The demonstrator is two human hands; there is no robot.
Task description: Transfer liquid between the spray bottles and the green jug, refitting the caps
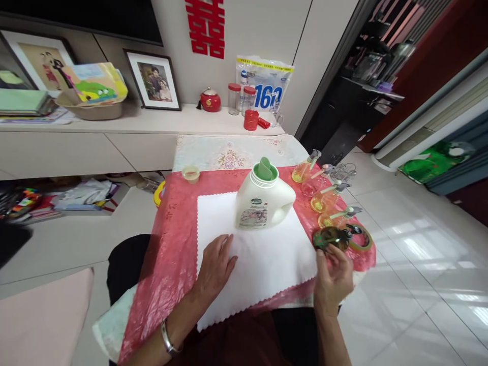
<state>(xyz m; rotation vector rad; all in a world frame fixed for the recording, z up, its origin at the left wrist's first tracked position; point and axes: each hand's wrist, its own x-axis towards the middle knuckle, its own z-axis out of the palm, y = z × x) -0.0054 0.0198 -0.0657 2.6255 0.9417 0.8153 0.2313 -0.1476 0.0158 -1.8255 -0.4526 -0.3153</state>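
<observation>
A cream detergent bottle (pixel 280 195) with a handle and a green pouring spout (pixel 265 169) stands uncapped on a white cloth (pixel 267 269) with a scalloped edge. My left hand (pixel 215 262) rests palm down on the cloth in front of the bottle, fingers stretched out and apart from it. At the table's right side, my right hand (pixel 334 277) has its fingertips closed at the near edge of a dark green glass bottle (pixel 326 237) with a black top. Part of that bottle is hidden by the fingers.
Glass flasks with droppers (pixel 319 202) line the table's right edge, beside a tape roll (pixel 364 238). A small translucent cup (pixel 190 174) sits at the back left on the red table cover (pixel 175 223). Behind, a white cabinet (pixel 152 119) holds jars, a bag and framed photos.
</observation>
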